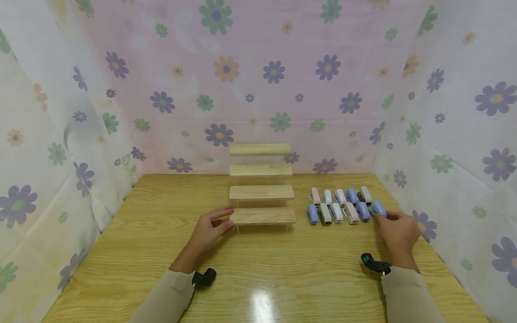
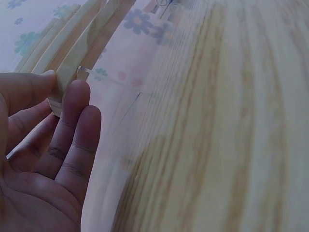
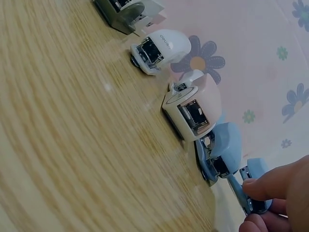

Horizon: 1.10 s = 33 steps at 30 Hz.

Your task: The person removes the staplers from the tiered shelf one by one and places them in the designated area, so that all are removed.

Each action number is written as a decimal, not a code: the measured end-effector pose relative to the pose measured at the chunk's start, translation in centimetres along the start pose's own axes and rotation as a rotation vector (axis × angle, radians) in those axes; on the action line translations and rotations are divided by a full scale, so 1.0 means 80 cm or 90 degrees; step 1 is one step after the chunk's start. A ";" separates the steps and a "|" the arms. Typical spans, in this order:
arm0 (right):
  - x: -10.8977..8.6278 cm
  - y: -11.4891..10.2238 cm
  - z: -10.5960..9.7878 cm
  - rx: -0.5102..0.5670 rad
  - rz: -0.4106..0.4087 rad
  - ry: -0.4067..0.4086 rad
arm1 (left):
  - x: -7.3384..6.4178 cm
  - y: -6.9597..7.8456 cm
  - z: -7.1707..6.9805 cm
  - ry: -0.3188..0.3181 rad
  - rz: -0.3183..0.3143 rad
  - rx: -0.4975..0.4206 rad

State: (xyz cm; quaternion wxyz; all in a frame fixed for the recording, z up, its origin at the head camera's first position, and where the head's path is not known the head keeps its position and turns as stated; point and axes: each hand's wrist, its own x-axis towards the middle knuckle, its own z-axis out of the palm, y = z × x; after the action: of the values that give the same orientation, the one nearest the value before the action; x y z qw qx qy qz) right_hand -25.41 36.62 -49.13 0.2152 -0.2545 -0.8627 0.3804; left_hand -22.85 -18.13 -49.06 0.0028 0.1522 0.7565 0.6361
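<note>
A wooden step shelf (image 1: 262, 216) with several light boards rises at the middle of the table. My left hand (image 1: 208, 231) is at the left end of its lowest board; the left wrist view has thumb and fingers pinching the board's end (image 2: 62, 87). At the right end of the front row, my right hand (image 1: 400, 231) grips a small blue stapler (image 1: 378, 208) between thumb and fingers. Beside this stapler (image 3: 256, 168) stands another blue stapler (image 3: 227, 145), then a pink one (image 3: 198, 106) and a white one (image 3: 166, 46) in the right wrist view.
Two rows of small staplers in pink, white, blue and grey-green, among them a pink one (image 1: 315, 196) at the back left, stand right of the shelf. The wooden table (image 1: 161, 197) is enclosed by flowered cloth (image 1: 258, 89) at the back and sides.
</note>
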 end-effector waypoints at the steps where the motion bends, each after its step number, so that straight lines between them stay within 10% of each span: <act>1: 0.000 0.000 0.000 -0.004 0.002 -0.003 | 0.000 0.000 0.000 0.000 0.000 0.002; 33: -0.005 0.004 0.001 -0.037 -0.008 -0.055 | -0.004 0.002 0.001 0.007 0.002 -0.021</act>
State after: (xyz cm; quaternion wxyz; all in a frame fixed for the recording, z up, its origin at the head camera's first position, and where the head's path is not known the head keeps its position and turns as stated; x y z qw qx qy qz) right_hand -25.07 36.50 -49.52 0.1727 -0.2390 -0.8833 0.3646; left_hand -22.49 -18.13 -49.00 0.0000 0.1494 0.7459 0.6491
